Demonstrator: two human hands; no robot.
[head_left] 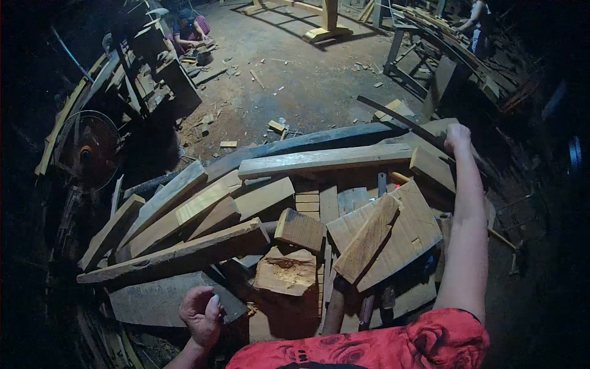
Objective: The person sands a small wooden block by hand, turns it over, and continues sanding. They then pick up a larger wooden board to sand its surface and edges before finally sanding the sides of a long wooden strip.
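Observation:
My right hand (458, 138) is stretched out to the far right of the bench, its fingers closed around a long, dark, narrow strip (399, 117) that reaches left and away from me. Low in the view, my left hand (203, 315) hovers by a wide grey board (157, 301), empty, with loosely bent fingers and the thumb apart. Between the hands lies a block with a rough hollow (286, 270), beside a smaller wooden block (300, 230). A wedge-shaped offcut (367, 238) rests on a broad wooden slab (415, 227).
Long beams (326, 160) and angled planks (206, 209) cover the bench. At left stands a fan (86, 150). Wood scraps litter the floor (289, 80). One person (193, 31) crouches far left; another (476, 24) stands far right by a stack of boards (439, 40).

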